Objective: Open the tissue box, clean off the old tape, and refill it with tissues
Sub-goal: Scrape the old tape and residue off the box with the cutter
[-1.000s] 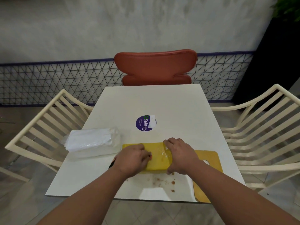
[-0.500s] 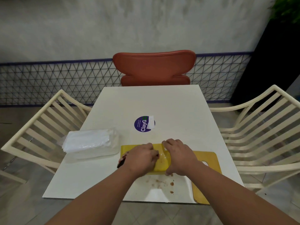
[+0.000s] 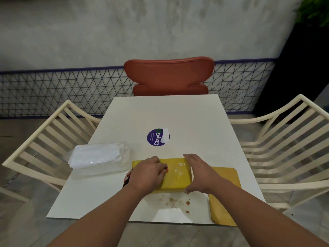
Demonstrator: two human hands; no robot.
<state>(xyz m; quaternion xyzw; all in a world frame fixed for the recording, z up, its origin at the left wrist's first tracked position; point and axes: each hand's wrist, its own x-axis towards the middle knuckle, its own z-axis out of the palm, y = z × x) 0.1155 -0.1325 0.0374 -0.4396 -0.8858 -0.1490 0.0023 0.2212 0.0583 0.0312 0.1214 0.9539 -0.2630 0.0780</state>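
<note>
Yellow tissue box, tape-flecked; right grip clasps it, left grip holds a tool.

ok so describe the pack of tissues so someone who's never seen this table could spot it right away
Start at the white table in front of the red chair. On its left side, just left of the yellow box under the person's hands, lies the tissue pack. It is the only white stack in clear plastic wrap; the things beside it are yellow.
</note>
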